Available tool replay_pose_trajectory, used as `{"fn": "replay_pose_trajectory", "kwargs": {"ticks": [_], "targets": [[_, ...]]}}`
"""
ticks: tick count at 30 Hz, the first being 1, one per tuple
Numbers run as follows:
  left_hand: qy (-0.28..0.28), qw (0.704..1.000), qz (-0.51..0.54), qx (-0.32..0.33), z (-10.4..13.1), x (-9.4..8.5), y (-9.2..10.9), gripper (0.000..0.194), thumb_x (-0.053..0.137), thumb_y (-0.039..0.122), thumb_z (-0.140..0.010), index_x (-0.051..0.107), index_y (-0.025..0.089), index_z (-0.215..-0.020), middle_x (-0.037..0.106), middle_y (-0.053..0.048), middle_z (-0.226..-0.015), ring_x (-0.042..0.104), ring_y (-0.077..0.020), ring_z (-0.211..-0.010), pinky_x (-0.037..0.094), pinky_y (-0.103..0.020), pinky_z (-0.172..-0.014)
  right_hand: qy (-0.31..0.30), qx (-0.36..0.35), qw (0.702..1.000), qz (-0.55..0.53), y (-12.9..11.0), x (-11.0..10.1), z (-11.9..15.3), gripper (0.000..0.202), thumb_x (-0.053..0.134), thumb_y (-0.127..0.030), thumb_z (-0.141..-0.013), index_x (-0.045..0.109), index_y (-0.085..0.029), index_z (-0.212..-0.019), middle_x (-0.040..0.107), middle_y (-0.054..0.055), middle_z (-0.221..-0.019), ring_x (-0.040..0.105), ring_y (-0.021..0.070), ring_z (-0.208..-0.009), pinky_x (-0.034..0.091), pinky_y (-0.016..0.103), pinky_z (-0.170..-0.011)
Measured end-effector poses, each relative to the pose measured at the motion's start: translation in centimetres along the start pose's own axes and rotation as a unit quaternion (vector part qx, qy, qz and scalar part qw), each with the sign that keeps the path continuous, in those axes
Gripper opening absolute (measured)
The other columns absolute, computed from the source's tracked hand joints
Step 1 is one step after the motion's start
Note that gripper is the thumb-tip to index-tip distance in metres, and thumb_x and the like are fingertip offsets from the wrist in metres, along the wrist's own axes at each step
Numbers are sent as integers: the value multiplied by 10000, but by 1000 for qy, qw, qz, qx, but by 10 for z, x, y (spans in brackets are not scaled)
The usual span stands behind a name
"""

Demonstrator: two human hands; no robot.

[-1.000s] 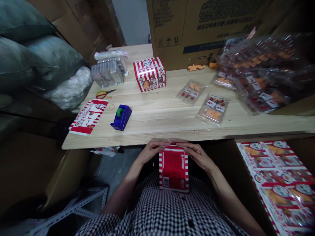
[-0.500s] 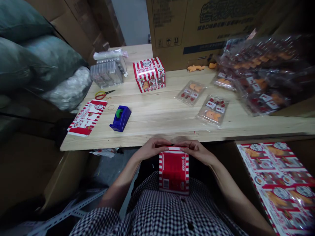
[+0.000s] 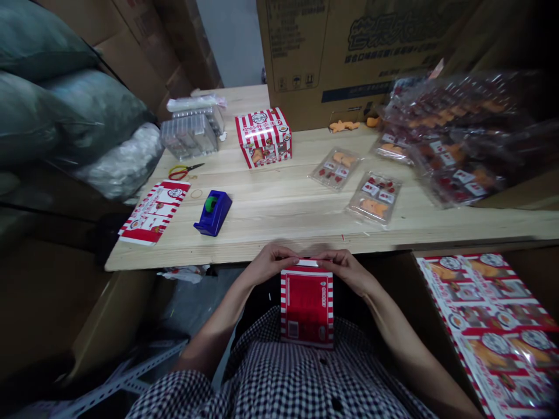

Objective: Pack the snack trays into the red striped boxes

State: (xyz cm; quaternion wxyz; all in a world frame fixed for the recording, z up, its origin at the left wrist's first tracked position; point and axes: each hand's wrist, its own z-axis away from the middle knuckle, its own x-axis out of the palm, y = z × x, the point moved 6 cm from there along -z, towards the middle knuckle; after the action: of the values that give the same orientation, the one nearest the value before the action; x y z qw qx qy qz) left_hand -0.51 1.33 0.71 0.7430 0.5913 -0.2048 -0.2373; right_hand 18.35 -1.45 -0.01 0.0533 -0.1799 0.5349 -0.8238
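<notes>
Pressure from both thumbs, spread evenly along the top edge of the red card carton with white-striped borders (image 3: 306,305), is probably serving you best, since lopsided pinching is risking a crease; your left hand (image 3: 271,263) and right hand (image 3: 348,269) are clamping that edge from opposite sides, thumbs in front, fingertips near each other; the carton is sitting before your black-and-white checked fabric shirt (image 3: 279,384), just below the pale wooden table (image 3: 262,215)
</notes>
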Motion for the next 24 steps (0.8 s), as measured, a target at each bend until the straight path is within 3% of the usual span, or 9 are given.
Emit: {"fn": "replay_pose_trajectory", "kwargs": {"ticks": [5, 11, 18, 24], "targets": [[-13, 1000, -11, -14, 4, -4, -2, 216, 715, 321, -848, 795, 228, -1026, 792, -89, -945, 705, -189, -770, 532, -303, -728, -16, -4, 999, -32, 4, 10, 14, 323, 704, -464, -863, 769, -240, -1087, 780, 52, -1067, 711, 219, -987, 492, 393, -982], [-21, 999, 25, -18, 9, -4, 1, 222, 705, 300, -862, 780, 235, -1060, 785, -85, -1029, 723, -194, -841, 544, -322, -794, -23, -104, 991, 85, -4, 15, 25, 382, 659, -475, -906, 690, -325, -1256, 677, 35, -1314, 575, 270, -1270, 370, 466, -1132], [-42, 999, -16, 27, 27, 1, 23, 359, 698, 245, -865, 711, 281, -1223, 696, -81, -1281, 640, -254, -1192, 462, -378, -1032, -25, -124, 981, 150, -3, 11, 27, 342, 551, -456, -975, 676, -348, -1275, 637, 30, -1366, 529, 264, -1318, 322, 487, -1164], [-45, 995, -77, 47, 34, 3, 19, 383, 615, 261, -927, 653, 313, -1304, 694, -73, -1285, 654, -243, -1168, 462, -388, -1024, -38, -108, 983, 144, -2, 12, 27, 322, 538, -441, -985, 698, -336, -1245, 661, 46, -1311, 586, 270, -1233, 401, 474, -1096]]}}
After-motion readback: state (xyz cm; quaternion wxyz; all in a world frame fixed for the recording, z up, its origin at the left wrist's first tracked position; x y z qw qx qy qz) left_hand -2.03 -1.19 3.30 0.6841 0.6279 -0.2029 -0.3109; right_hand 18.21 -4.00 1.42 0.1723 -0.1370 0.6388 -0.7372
